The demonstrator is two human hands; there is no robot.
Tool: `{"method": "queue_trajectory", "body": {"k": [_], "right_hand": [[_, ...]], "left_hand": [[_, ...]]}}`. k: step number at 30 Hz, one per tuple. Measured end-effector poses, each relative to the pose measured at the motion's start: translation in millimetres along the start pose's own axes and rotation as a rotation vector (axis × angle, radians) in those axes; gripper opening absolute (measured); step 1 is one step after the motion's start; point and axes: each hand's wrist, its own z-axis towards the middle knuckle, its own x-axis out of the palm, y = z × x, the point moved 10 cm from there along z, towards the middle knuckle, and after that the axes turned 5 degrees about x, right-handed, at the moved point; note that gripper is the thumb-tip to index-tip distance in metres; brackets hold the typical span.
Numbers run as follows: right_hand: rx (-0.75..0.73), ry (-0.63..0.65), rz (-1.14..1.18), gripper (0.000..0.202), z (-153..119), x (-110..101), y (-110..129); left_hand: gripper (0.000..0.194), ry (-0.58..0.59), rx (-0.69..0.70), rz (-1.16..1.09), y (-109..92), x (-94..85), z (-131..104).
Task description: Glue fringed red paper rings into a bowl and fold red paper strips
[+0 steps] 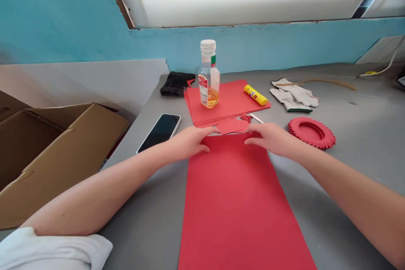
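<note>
A long sheet of red paper [236, 202] lies flat on the grey table, running from the near edge of the view to its far edge under my hands. My left hand [192, 141] is at the sheet's far left corner, thumb and forefinger apart, fingertips at the paper. At the far right corner is my right hand [263, 137], its thumb also apart from the fingers. Whether the fingertips press on the paper cannot be made out. Just beyond the sheet lie small red paper pieces [232, 125] and a thin blade-like strip [256, 118].
Behind are a stack of red sheets [228, 93], a glass bottle [209, 74] and a yellow glue stick [255, 95]. A phone [160, 132] lies left; a red pleated paper ring [311, 132] and white gloves [295, 95] lie right. A cardboard box [69, 147] stands beside the table.
</note>
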Motion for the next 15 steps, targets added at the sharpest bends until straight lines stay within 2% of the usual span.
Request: {"method": "queue_trajectory", "body": {"k": [4, 6, 9, 15], "right_hand": [[0.137, 0.225, 0.347, 0.026, 2.5, 6.3, -32.0], [0.177, 0.282, 0.474, 0.028, 1.0, 9.8, -40.8], [0.188, 0.29, 0.574, 0.027, 0.1, 11.9, -43.8], [0.215, 0.27, 0.613, 0.025, 0.8, 14.1, -45.7]], "left_hand": [[0.045, 0.081, -0.123, -0.242, 32.2, -2.6, -0.9], [0.046, 0.081, -0.151, -0.334, 44.4, -4.7, -2.0], [0.047, 0.059, -0.18, -0.426, 53.1, -8.2, -4.0], [0.047, 0.039, -0.241, -0.493, 54.7, -11.9, -6.2]]}}
